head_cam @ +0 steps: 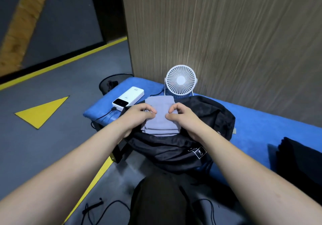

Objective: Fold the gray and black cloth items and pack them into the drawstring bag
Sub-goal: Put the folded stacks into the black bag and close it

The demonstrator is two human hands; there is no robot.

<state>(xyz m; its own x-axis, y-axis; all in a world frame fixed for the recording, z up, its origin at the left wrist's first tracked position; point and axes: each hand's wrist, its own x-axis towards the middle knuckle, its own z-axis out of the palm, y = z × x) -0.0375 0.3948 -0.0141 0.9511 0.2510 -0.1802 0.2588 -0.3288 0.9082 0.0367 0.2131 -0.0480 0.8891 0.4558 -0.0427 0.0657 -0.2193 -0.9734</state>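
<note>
Hands meet over a folded stack of gray cloths (161,118) sitting in the open mouth of the black drawstring bag (176,148), which lies near the counter's (261,129) left end and droops over its near edge. The left hand (139,115) grips the stack's left side with curled fingers, and the right hand (181,115) pinches its right side, thumb and fingertips bent onto the fabric. The far part of the stack sticks out past the hands toward the back edge, while its near edge is tucked behind the bag's rim. A pile of black cloths (299,162) rests at the counter's right end, well apart from the bag. Toward the back left corner a white power bank (128,98) lies with a dark cable (102,118) running off the left edge. A white desk fan (181,80) stands upright at the back edge, just behind the gray stack, against a wood-grain panel (226,33).
</note>
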